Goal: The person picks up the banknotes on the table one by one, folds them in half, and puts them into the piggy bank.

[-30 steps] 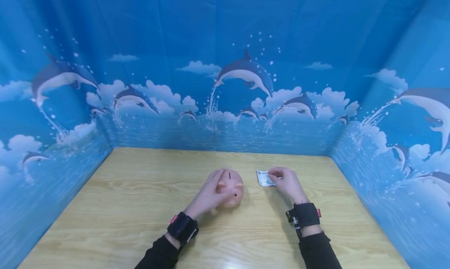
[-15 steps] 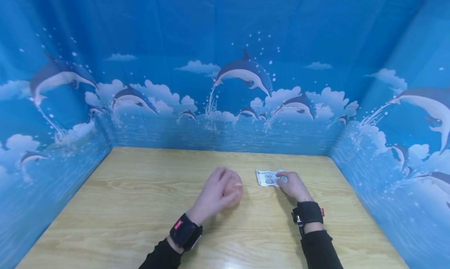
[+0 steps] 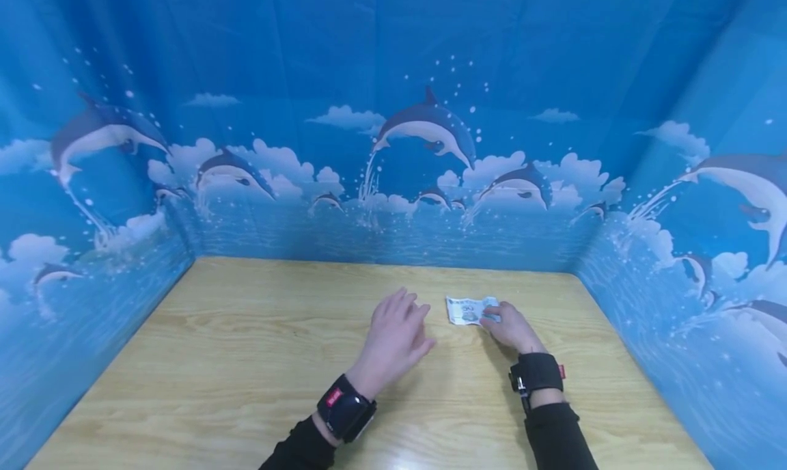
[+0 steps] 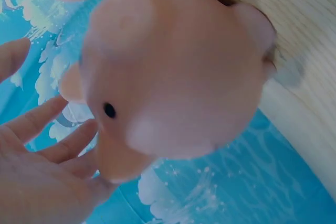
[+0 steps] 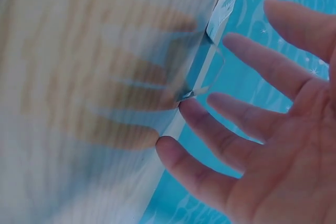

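Observation:
In the left wrist view a pink piggy bank [image 4: 184, 72] with a black eye fills the middle. My left hand [image 4: 47, 177] is beside its head, fingers spread, with fingertips close to its ears. From the head camera, that same left hand [image 3: 393, 340] covers the piggy bank from sight. To the right, a creased banknote [image 3: 465, 311] printed with 50 lies on the table. My right hand [image 3: 510, 328] reaches over the note's right end. In the right wrist view its fingers [image 5: 194, 166] are apart and only slightly bent, two tips down at the tabletop beside the note's raised edge [image 5: 223, 11].
The light wood-grain table [image 3: 246, 347] carries these things. A blue curtain [image 3: 295, 231] with dolphins and clouds stands along its back and both sides.
My left hand has shifted right and its fingers have spread, hiding the piggy bank that showed earlier. The right hand has slid right, uncovering more of the banknote.

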The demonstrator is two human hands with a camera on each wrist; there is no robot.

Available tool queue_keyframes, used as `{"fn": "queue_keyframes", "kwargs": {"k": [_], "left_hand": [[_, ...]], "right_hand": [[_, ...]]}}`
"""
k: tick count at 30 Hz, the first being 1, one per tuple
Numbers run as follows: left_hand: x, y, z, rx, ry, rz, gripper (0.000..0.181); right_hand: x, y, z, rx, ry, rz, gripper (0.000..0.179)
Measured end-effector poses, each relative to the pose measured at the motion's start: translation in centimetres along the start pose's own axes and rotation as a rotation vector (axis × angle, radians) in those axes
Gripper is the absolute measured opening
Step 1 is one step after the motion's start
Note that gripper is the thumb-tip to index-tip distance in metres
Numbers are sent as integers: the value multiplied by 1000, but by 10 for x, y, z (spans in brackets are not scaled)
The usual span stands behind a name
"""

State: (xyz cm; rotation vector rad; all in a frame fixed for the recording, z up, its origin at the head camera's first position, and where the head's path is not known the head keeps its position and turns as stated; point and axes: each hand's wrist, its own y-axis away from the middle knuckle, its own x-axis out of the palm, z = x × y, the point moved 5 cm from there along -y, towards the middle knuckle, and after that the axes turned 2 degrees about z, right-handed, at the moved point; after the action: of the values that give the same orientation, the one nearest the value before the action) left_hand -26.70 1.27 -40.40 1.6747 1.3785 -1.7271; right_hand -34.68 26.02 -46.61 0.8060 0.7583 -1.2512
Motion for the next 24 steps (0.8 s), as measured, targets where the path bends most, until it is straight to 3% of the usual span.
{"fn": "queue_keyframes", "kwargs": {"k": [3,9,19,24], "left_hand": [[2,-1,-6,6,-25,23,57],[6,-3,-19,27,48,72,57],[12,-6,-46,139,-61,-48,50],[19,-4,-55,156,-70,-33,51]], "right_hand": [[0,-1,-2,22,-1,-11,40],[-4,3,-5,69,-28,-28,36],[-13,8,-11,100,-12,-35,29],[-14,11,-14,119,-31,-56,15]]}}
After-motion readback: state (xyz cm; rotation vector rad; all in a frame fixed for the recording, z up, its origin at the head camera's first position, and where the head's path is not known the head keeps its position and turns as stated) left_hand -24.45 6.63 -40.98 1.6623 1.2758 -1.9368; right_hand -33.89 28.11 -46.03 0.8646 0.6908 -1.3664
